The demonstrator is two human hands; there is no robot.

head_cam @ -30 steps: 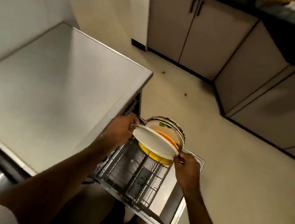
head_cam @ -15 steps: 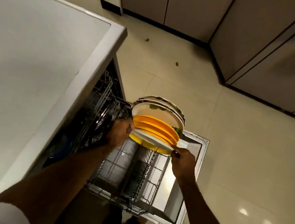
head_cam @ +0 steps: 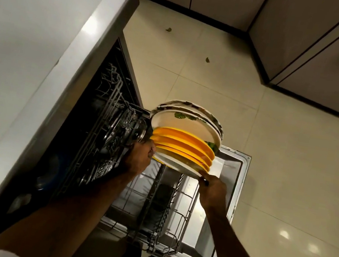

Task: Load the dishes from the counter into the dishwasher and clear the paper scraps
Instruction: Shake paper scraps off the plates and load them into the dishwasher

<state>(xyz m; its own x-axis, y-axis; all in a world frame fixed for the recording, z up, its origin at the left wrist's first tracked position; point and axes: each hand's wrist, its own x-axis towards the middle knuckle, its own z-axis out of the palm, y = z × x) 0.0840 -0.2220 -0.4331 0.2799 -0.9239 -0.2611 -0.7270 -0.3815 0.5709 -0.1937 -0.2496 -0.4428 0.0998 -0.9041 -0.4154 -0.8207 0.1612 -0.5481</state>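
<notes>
Your L hand (head_cam: pixel 138 159) curls round the left rim of a white plate (head_cam: pixel 178 165); your R hand (head_cam: pixel 213 188) pinches its right rim w/ fingertips. The plate is tilted, nearest you in a row w/ yellow plates (head_cam: pixel 184 142) and patterned plates (head_cam: pixel 187 122) behind it, at the far end of the pulled-out lower rack (head_cam: pixel 162 217) over the open dishwasher door (head_cam: pixel 231 183).

You see a dim, warm-toned frame. Two glare spots on the floor (head_cam: pixel 295 149) at lower right point to light from above. The bench (head_cam: pixel 33 38) top carries a soft sheen. The dishwasher (head_cam: pixel 101 130) cavity is near black; detail there is lost. The plates (head_cam: pixel 184 144) are the brightest area. The left hand (head_cam: pixel 138 159) and right hand (head_cam: pixel 213 189) read dark. Straight edges bow toward the frame borders.
</notes>
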